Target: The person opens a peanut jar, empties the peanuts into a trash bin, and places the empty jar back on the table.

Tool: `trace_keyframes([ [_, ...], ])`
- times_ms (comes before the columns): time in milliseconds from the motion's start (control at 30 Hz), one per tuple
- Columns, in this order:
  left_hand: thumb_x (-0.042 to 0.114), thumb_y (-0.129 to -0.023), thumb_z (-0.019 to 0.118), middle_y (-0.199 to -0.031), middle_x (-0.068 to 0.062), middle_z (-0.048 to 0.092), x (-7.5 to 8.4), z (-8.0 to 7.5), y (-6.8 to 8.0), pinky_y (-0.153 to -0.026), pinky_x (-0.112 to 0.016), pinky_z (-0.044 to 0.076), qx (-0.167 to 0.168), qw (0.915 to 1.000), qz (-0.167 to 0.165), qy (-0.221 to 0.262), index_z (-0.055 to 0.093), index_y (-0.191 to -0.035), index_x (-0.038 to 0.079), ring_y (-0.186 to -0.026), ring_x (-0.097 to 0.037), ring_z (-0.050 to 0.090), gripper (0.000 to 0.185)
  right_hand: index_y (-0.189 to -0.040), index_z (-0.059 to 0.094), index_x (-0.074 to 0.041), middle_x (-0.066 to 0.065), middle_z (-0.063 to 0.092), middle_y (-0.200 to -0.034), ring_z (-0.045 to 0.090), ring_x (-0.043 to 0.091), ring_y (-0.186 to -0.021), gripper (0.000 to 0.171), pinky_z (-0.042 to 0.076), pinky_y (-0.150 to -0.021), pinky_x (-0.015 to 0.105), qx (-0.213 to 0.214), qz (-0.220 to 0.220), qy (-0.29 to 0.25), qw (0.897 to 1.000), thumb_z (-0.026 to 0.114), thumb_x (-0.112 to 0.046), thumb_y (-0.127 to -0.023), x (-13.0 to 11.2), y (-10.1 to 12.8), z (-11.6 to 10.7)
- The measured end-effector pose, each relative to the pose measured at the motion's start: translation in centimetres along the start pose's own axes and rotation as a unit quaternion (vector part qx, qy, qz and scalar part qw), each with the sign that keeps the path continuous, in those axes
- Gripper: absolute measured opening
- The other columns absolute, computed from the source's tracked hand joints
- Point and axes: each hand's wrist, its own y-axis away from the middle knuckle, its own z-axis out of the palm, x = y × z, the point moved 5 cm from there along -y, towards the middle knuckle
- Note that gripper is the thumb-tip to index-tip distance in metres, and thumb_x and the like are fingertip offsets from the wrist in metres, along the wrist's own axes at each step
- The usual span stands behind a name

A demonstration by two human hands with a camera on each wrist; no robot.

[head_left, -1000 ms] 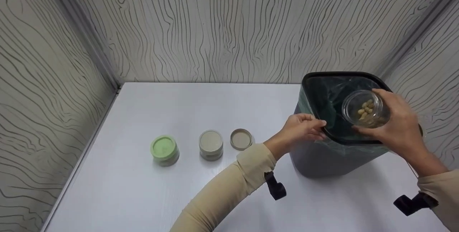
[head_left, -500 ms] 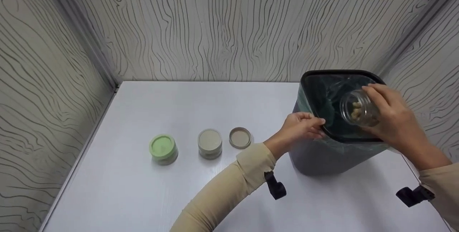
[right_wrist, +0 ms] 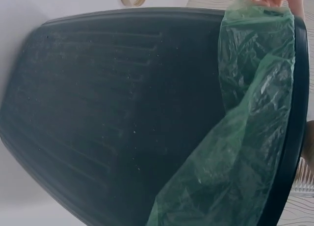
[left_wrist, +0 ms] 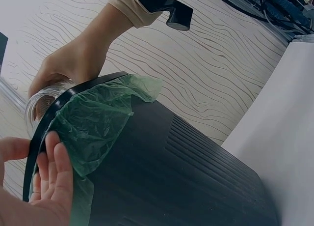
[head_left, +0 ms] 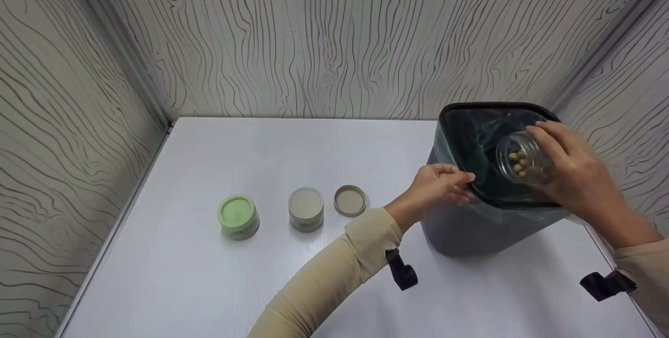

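My right hand [head_left: 577, 173] grips a clear jar [head_left: 534, 160] on its side over the mouth of a dark trash bin [head_left: 465, 233]. The jar's opening faces left, and several small tan pieces that look like peanuts [head_left: 518, 163] lie inside it. With thumb and fingers my left hand [head_left: 439, 185] pinches the bin's black rim [head_left: 488, 202] at its near left corner. A green plastic liner [left_wrist: 95, 125] folds over that rim in the left wrist view. The right wrist view mostly shows the bin's ribbed side, with the jar partly hidden behind the rim.
On the white table [head_left: 198, 286] left of the bin stand a jar with a green lid [head_left: 237, 213] and one with a beige-grey lid [head_left: 306, 205]. A loose beige lid [head_left: 350, 200] lies beside them. Wood-patterned panels [head_left: 313, 40] enclose the table.
My right hand has tipped the jar further over, its mouth now turned left, and the pieces inside have shifted. My left hand has stayed on the rim.
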Motion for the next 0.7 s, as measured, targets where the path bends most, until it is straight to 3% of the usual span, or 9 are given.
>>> trace_keyframes([
  [100,0.004,-0.087,0.065,-0.059,-0.001,0.061,0.0,0.04,-0.02,-0.05,-0.015,0.051,-0.001,1.0,0.0,0.002,0.057,-0.07,0.012,-0.051,-0.008,0.059,0.02,-0.129,0.051,0.004,0.03,0.052,-0.128,0.049,0.047,-0.119,0.103,0.043,-0.106,0.052,0.013,-0.023,0.01,1.0,0.09,0.012,-0.035,-0.03,-0.02,0.0],
  [233,0.005,-0.087,0.065,-0.059,-0.001,0.061,-0.02,0.05,0.01,-0.05,-0.015,0.051,0.001,1.0,-0.002,0.0,0.057,-0.069,0.012,-0.051,-0.007,0.059,0.021,-0.13,0.051,0.005,0.031,0.053,-0.128,0.049,0.048,-0.118,0.101,0.028,-0.122,0.034,0.027,-0.045,0.014,0.999,0.089,0.012,-0.037,-0.11,0.07,0.0],
  [567,0.005,-0.087,0.066,-0.059,-0.001,0.061,-0.07,-0.03,-0.04,-0.05,-0.016,0.052,0.004,1.0,-0.007,-0.003,0.058,-0.068,0.012,-0.051,-0.007,0.06,0.021,-0.131,0.049,0.004,0.03,0.052,-0.129,0.048,0.049,-0.118,0.106,0.026,-0.124,0.036,0.02,-0.061,0.035,0.997,0.089,0.013,-0.034,0.16,0.27,0.04],
  [700,0.005,-0.087,0.065,-0.061,-0.001,0.062,-0.07,-0.13,-0.11,-0.053,-0.016,0.054,0.0,1.0,-0.003,-0.005,0.058,-0.07,0.011,-0.053,-0.007,0.06,0.02,-0.132,0.049,0.005,0.031,0.053,-0.128,0.049,0.048,-0.118,0.105,0.021,-0.125,0.03,0.017,-0.069,0.041,0.997,0.088,0.016,-0.035,0.14,0.37,0.08],
])
